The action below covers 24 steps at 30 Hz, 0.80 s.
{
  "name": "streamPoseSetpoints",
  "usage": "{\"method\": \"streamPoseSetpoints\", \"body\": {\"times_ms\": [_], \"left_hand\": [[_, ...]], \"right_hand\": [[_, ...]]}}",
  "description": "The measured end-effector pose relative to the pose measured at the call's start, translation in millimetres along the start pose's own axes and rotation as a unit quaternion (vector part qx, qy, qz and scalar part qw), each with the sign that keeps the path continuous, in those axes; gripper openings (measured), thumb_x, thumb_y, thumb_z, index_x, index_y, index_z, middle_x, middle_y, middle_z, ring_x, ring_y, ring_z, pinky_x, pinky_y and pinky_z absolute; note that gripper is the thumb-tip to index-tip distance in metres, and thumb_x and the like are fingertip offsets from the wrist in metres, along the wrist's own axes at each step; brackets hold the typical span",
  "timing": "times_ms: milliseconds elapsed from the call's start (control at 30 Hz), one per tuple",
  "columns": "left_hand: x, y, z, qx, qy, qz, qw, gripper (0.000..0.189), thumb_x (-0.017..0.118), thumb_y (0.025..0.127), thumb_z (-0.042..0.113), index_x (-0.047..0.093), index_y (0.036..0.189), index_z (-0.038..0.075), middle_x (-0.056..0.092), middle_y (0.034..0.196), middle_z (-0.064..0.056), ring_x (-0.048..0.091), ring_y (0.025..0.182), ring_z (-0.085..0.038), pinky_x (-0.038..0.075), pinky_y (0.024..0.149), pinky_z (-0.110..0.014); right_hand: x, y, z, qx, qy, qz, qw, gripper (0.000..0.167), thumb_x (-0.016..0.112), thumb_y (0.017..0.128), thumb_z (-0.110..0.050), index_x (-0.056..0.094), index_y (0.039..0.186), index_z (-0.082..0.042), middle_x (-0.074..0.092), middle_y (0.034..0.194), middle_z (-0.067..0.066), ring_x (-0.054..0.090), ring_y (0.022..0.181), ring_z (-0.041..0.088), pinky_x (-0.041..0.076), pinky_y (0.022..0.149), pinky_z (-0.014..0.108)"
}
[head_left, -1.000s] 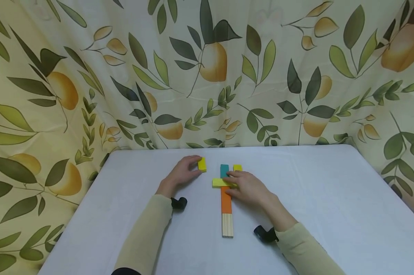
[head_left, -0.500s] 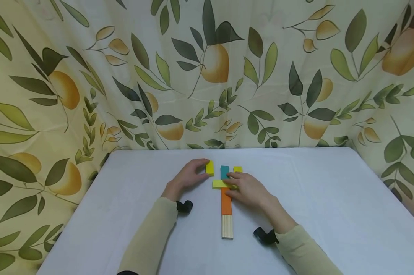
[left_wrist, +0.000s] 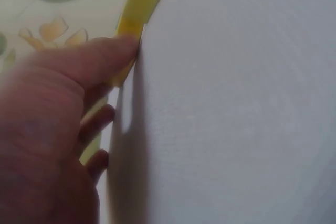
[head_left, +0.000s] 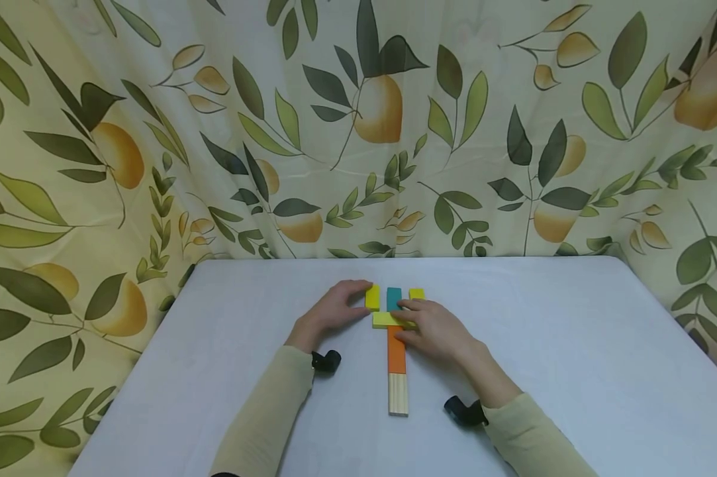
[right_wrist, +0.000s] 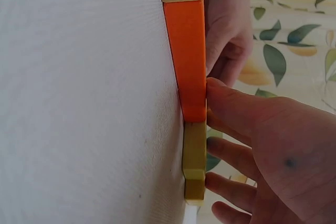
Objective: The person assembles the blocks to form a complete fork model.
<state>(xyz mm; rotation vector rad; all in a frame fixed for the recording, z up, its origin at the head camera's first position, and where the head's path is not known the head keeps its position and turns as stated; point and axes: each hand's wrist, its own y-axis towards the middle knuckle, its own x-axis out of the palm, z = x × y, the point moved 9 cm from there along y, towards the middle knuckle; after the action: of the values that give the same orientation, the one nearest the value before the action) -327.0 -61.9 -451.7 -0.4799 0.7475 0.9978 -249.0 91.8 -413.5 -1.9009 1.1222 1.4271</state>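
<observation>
My left hand (head_left: 334, 311) pinches a bright yellow block (head_left: 372, 297) between thumb and fingers, at the upper left end of a yellow-green block (head_left: 383, 320). In the left wrist view the thumb lies along the yellow block (left_wrist: 131, 28). My right hand (head_left: 438, 331) rests its fingers on the crosswise yellow-green block and the top of an orange block (head_left: 396, 354), partly hiding both. Above the crosspiece stand a teal block (head_left: 394, 298) and a second yellow block (head_left: 416, 293). Below the orange block, a plain wooden block (head_left: 398, 395) continues the column.
The blocks lie on a table with a white cloth (head_left: 543, 331). Behind the table's back edge hangs a curtain (head_left: 453, 165) printed with fruit and leaves. A black wrist camera (head_left: 327, 362) sits on the left wrist, another black camera (head_left: 465, 412) on the right.
My left hand has moved right and slightly toward me with the yellow block, bringing it beside the teal block. The right hand stays on the blocks.
</observation>
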Motion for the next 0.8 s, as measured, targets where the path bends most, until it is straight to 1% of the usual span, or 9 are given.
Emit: {"method": "streamPoseSetpoints", "body": {"times_ms": [167,367,600,800], "left_hand": [[2.0,0.2,-0.3,0.006,0.008,-0.003,0.9999,0.060,0.073,0.095,0.024,0.051,0.150,0.019,0.046,0.154,0.001,0.037,0.143,-0.020,0.027,0.119,-0.040],[2.2,-0.5,-0.5,-0.002,0.012,-0.006,0.9999,0.061,0.074,0.094,0.025,0.051,0.150,0.021,0.047,0.153,0.003,0.036,0.144,-0.019,0.027,0.118,-0.040],[2.6,-1.0,0.9,-0.006,0.012,-0.009,0.9999,0.061,0.075,0.093,0.025,0.052,0.149,0.020,0.046,0.153,0.002,0.036,0.144,-0.020,0.027,0.118,-0.041],[2.7,-0.9,0.7,0.001,0.012,-0.005,0.9999,0.060,0.075,0.093,0.024,0.053,0.148,0.019,0.048,0.152,0.001,0.038,0.143,-0.021,0.028,0.118,-0.042]], "right_hand": [[0.0,-1.0,-0.2,-0.001,0.001,0.001,1.0000,0.045,0.073,0.094,-0.029,0.067,0.134,-0.010,0.057,0.142,0.015,0.052,0.130,0.039,0.040,0.108,0.056],[-0.3,-0.2,-0.7,-0.004,-0.001,0.003,1.0000,0.044,0.073,0.094,-0.030,0.068,0.133,-0.009,0.057,0.142,0.015,0.053,0.129,0.039,0.041,0.108,0.055],[-0.4,-0.5,-0.4,-0.003,-0.007,0.002,1.0000,0.045,0.073,0.094,-0.031,0.068,0.133,-0.010,0.057,0.141,0.015,0.053,0.129,0.038,0.041,0.108,0.055],[-0.7,-0.8,-1.4,-0.001,-0.004,0.004,1.0000,0.045,0.073,0.094,-0.030,0.068,0.134,-0.010,0.057,0.142,0.015,0.052,0.129,0.038,0.040,0.108,0.055]]}}
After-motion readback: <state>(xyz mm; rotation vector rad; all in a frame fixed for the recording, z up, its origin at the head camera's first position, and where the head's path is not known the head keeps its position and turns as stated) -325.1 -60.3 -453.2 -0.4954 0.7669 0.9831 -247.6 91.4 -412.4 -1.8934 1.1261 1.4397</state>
